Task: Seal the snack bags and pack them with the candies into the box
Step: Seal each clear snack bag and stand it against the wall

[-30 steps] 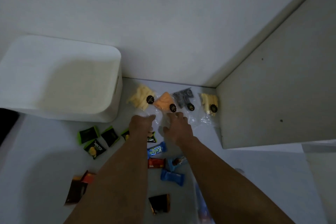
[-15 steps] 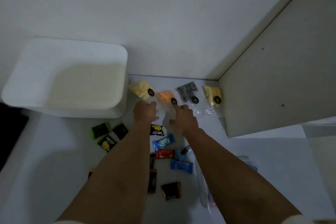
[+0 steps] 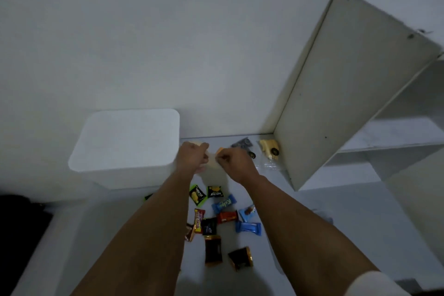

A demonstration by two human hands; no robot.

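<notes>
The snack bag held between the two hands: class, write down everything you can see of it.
The snack bag is a small clear plastic pouch, pale yellowish where it shows. It is lifted off the white surface in front of the white box. The left hand pinches its left edge and the right hand its right edge, fingers curled. Most of it is hidden by the hands; its contents and seal cannot be made out.

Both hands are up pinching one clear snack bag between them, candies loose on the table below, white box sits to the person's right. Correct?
Not quite. The head view shows the white box to the person's left, not right. The rest holds: the left hand and right hand pinch one clear snack bag between them, and the candies lie loose on the table below.
</notes>
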